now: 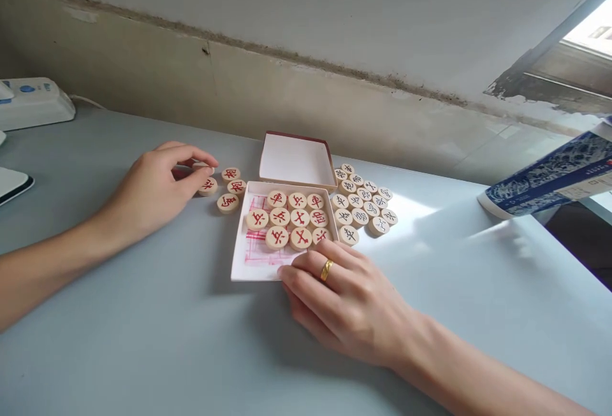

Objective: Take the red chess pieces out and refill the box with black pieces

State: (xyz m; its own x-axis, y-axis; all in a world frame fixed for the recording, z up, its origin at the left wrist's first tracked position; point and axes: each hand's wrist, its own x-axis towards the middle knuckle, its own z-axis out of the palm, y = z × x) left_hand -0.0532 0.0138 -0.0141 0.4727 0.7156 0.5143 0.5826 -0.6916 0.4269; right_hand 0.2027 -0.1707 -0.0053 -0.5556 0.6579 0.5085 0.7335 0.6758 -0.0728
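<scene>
My left hand (167, 180) pinches a round wooden piece (204, 166) between thumb and fingers, above a red-marked piece (207, 187). Several more red-marked pieces (231, 175) lie just right of it. A shallow white box (240, 257) holds several red-marked pieces (300, 218) in rows over a pink grid, one overlapping the box's left rim. My right hand (342, 295), with a gold ring, has its fingers closed on the box's near right corner. Beside the box on the right, many black-marked pieces (371, 209) sit grouped on the table.
Behind the box, a second box part (297, 160) with a dark red edge lies open. A blue patterned container (554, 177) leans in at the right. White devices (36, 102) stand at the far left of the grey table (143, 339), which meets a wall.
</scene>
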